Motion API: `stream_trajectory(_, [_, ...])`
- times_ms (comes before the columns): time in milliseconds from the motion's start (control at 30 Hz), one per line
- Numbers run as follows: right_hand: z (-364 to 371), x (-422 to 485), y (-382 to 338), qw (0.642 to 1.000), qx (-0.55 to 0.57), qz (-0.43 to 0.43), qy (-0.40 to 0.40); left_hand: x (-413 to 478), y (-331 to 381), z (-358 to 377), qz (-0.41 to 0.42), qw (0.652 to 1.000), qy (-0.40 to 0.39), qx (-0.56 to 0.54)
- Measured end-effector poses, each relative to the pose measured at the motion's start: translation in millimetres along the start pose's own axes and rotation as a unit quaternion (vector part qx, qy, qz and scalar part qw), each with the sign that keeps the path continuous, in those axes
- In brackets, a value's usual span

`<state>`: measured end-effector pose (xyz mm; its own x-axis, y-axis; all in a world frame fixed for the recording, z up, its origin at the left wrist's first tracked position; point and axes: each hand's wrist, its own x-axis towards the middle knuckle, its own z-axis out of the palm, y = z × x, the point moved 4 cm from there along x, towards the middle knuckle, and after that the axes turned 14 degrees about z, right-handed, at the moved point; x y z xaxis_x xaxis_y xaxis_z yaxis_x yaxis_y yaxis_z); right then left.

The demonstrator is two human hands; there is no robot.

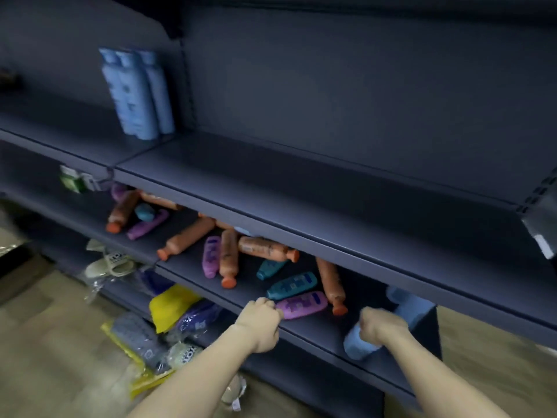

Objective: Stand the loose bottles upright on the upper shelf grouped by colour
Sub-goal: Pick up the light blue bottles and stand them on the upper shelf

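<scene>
- right grip (382, 327): fingers curled round a pale blue bottle (358, 345). The bottle's end sticks out below the fist, at the front edge of the lower shelf (316, 330).
- left grip (262, 318): fingers curled into a fist, knuckles against the near end of a purple bottle (304, 304) lying on its side. Frame is blurred, so I can't tell whether it actually pinches the bottle or just touches it.
- second pale blue bottle (410, 306) lies on the lower shelf just behind the right grip.
- teal bottle (292, 285) lies just behind the purple one, side by side and touching.
- orange bottle (330, 282) lies just right of those two, cap toward the front.
- further back and left on the same shelf is a loose pile of orange, purple and teal bottles, all lying down, some overlapping.
- below that, a yellow packet (168, 306) and other bagged goods sit on the bottom shelf.
- upper shelf (301, 188): three pale blue bottles (135, 95) stand upright in a tight group at the far left, well apart from both grips.
</scene>
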<state>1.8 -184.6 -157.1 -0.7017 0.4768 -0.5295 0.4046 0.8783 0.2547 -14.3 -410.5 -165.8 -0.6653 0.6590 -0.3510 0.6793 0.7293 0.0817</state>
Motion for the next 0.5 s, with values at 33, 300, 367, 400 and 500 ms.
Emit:
stream_trajectory(33, [-1.6, -3.1, -6.2, 1.000, -0.005, -0.008, 0.007, -8.7, -7.0, 0.7, -0.014, 1.000, 0.000, -0.004])
stream_trajectory(300, [-15.0, -40.1, -62.2, 0.993, -0.062, -0.076, 0.068, -67.6, -43.8, 9.2, -0.085, 0.996, -0.005, -0.024])
stream_trajectory(367, [-19.0, -53.2, -79.5, 0.989, -0.065, -0.105, 0.085, -80.5, -49.3, 10.3, -0.093, 0.995, -0.006, -0.028])
stream_trajectory(400, [-21.3, -61.0, -88.0, 0.986, -0.067, -0.119, 0.094, -87.4, -51.7, 10.8, -0.096, 0.995, -0.005, -0.030])
stream_trajectory(500, [-27.6, -86.4, -115.3, 0.978, -0.063, -0.163, 0.118, -108.9, -59.4, 13.9, -0.109, 0.994, -0.003, -0.031])
